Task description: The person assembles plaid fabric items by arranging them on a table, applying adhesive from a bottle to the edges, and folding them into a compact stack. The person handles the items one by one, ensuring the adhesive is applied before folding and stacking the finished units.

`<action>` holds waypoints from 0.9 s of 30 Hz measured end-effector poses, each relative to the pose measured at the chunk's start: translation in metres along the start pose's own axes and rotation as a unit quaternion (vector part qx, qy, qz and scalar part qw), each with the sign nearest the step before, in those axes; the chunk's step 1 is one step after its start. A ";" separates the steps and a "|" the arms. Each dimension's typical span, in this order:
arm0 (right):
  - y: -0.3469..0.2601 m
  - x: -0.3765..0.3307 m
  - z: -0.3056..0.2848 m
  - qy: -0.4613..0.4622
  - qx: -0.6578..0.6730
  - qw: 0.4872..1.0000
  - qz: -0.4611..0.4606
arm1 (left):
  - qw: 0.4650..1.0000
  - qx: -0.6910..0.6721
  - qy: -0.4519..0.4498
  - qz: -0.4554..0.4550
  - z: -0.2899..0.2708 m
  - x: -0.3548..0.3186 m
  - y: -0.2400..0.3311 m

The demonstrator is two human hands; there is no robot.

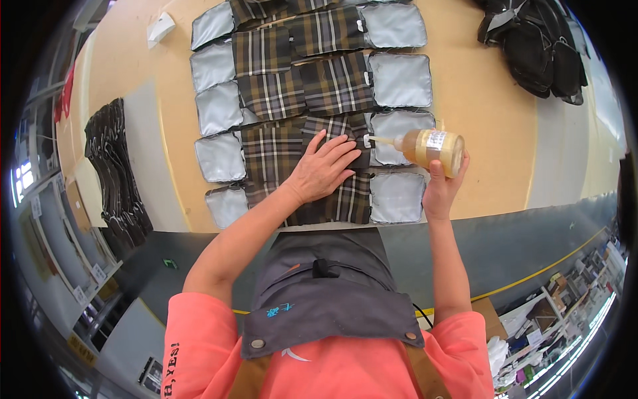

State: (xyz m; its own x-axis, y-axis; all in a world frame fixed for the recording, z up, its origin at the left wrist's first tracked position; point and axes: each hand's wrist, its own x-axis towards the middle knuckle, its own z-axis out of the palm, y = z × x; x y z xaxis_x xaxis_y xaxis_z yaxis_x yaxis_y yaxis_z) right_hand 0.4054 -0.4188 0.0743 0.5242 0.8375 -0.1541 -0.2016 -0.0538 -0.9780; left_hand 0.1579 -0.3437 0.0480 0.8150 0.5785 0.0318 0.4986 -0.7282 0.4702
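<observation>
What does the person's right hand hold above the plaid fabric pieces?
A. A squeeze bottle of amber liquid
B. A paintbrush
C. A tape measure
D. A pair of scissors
A: the right hand grips a squeeze bottle of amber liquid, its nozzle pointing at the plaid fabric pieces.

Matt plaid cloth pieces (302, 126), translucent plastic bottle (432, 149)

One glue bottle (433, 149), two stacks of dark pieces (114, 169).

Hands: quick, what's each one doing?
Left hand: open, flat on plaid fabric piece.
Right hand: closed, holding amber plastic squeeze bottle.
</observation>
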 end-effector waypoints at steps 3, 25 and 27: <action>0.001 -0.001 0.002 -0.008 0.000 1.000 0.010 | 1.000 -0.001 0.005 -0.008 0.001 -0.002 0.000; -0.001 -0.012 -0.002 -0.039 0.011 0.999 -0.002 | 1.000 0.009 0.013 -0.024 0.004 -0.009 0.000; 0.003 -0.011 -0.004 -0.021 0.009 1.000 -0.001 | 1.000 0.008 0.017 -0.022 0.004 -0.010 0.001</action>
State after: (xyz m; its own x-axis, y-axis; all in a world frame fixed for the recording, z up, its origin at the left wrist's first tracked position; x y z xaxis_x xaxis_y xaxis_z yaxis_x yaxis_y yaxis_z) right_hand 0.4016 -0.4305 0.0723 0.4886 0.8602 -0.1463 -0.2155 -0.0436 -0.9755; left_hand 0.1515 -0.3511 0.0445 0.7819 0.6219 0.0419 0.5384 -0.7078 0.4573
